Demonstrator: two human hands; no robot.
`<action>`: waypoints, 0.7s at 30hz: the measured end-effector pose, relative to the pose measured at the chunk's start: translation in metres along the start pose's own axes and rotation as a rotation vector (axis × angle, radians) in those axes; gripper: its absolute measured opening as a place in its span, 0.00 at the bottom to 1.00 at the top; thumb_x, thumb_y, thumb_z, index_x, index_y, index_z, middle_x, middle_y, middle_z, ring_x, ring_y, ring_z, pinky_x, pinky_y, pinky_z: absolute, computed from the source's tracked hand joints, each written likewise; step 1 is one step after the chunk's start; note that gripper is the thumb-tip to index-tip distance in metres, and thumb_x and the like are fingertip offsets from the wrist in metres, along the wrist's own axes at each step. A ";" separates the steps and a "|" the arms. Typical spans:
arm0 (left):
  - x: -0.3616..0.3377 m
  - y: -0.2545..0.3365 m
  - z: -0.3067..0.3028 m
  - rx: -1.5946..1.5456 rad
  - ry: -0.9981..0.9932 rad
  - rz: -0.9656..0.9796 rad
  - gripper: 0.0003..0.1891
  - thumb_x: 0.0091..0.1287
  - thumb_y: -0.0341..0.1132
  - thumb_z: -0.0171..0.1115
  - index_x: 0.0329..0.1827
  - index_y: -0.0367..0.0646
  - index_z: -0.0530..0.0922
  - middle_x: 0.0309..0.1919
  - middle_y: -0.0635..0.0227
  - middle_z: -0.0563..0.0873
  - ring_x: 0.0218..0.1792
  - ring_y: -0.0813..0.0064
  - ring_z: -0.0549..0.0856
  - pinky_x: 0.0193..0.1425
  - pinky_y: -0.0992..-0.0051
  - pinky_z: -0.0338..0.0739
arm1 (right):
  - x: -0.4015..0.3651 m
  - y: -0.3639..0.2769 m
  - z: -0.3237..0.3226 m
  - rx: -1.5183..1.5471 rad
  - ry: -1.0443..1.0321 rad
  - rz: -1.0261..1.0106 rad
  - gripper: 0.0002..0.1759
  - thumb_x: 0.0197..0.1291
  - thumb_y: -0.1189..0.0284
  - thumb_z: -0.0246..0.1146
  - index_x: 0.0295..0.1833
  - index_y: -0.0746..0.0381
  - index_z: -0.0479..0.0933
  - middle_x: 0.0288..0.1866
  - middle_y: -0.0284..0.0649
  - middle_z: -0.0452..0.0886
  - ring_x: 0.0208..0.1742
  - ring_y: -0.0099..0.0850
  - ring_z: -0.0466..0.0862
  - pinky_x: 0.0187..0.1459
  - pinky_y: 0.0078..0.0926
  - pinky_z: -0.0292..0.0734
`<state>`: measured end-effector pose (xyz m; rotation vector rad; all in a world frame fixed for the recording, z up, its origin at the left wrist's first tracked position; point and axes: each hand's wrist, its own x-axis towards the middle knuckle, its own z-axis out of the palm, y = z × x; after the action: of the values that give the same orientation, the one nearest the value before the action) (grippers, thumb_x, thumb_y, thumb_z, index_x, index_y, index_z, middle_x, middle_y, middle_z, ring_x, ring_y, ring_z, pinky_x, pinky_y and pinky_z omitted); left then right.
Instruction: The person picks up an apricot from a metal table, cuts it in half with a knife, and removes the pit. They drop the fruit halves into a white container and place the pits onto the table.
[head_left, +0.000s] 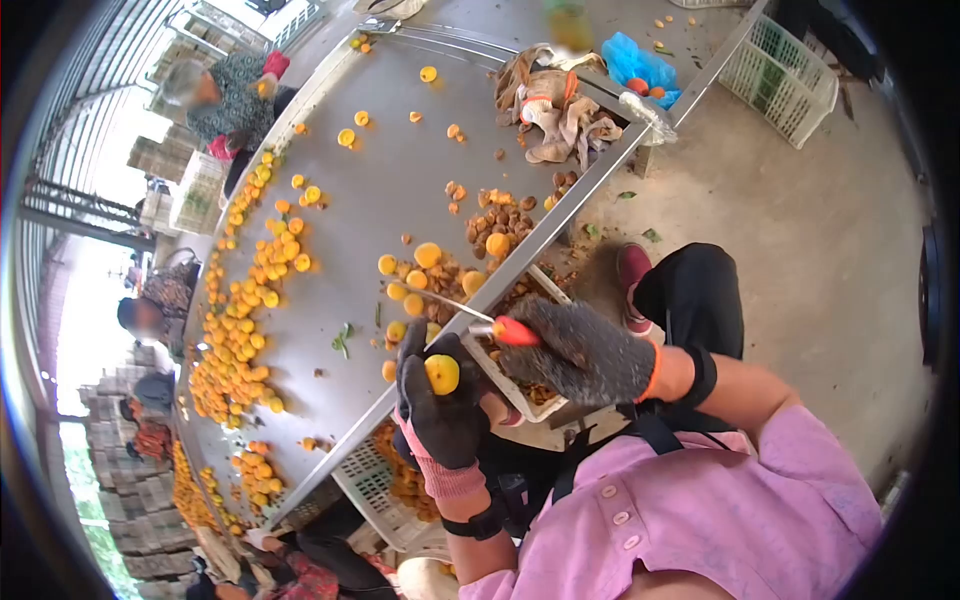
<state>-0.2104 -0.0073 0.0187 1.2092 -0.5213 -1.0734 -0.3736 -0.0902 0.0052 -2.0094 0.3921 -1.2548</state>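
My left hand (440, 405), in a dark glove with a pink cuff, is closed round a yellow-orange fruit (442, 374) that looks like a small peach or apricot. In my right hand (585, 352), gloved in dark grey with an orange edge, is a red-handled screwdriver (515, 331). Its thin metal shaft points left over the table edge, above the held fruit and apart from it. Just beyond my hands, whole fruits (427, 255) lie among brown scraps on the metal table (370, 190). Brown fruit stones (500, 228) are heaped beside them.
A narrow bin (545, 405) with scraps sits below the table edge, near a white crate (375, 490) of fruit. Many fruits (230, 340) line the table's far side. Cloths (570, 115) and a blue bag (637, 65) lie at the upper right. Another person (235, 110) works across the table.
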 end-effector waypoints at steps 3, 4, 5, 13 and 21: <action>-0.010 -0.017 -0.013 -0.150 0.028 0.079 0.20 0.67 0.38 0.53 0.58 0.36 0.69 0.45 0.59 0.79 0.38 0.74 0.80 0.34 0.77 0.77 | -0.024 -0.023 0.020 0.130 -0.053 0.171 0.16 0.59 0.64 0.60 0.45 0.65 0.71 0.29 0.51 0.75 0.30 0.52 0.77 0.29 0.39 0.71; -0.014 -0.029 -0.019 0.015 0.015 0.275 0.19 0.65 0.33 0.56 0.57 0.35 0.70 0.45 0.59 0.79 0.39 0.73 0.80 0.37 0.77 0.77 | -0.026 -0.032 0.023 0.162 -0.157 0.353 0.16 0.59 0.62 0.59 0.44 0.64 0.72 0.30 0.51 0.76 0.31 0.52 0.77 0.30 0.40 0.71; -0.020 -0.036 -0.022 0.183 0.006 0.468 0.18 0.62 0.28 0.58 0.56 0.35 0.71 0.45 0.59 0.79 0.41 0.73 0.80 0.40 0.76 0.77 | -0.026 -0.039 0.027 0.149 -0.168 0.356 0.16 0.59 0.62 0.59 0.44 0.64 0.72 0.30 0.51 0.76 0.31 0.52 0.77 0.30 0.40 0.71; -0.047 -0.011 -0.013 0.051 0.183 0.153 0.28 0.70 0.54 0.37 0.50 0.38 0.75 0.37 0.64 0.81 0.31 0.78 0.80 0.36 0.79 0.76 | -0.042 -0.071 0.061 -0.067 -0.226 0.388 0.19 0.59 0.58 0.57 0.45 0.64 0.72 0.30 0.50 0.77 0.31 0.50 0.79 0.30 0.41 0.73; -0.054 -0.013 -0.019 0.118 0.185 0.210 0.30 0.71 0.54 0.35 0.39 0.36 0.79 0.31 0.65 0.83 0.28 0.79 0.79 0.34 0.80 0.74 | -0.044 -0.085 0.071 -0.359 -0.239 0.355 0.17 0.57 0.58 0.59 0.41 0.62 0.74 0.29 0.47 0.77 0.25 0.45 0.79 0.24 0.39 0.72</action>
<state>-0.2237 0.0498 0.0112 1.3114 -0.5602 -0.7533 -0.3430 0.0237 0.0186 -2.2279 0.8617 -0.7536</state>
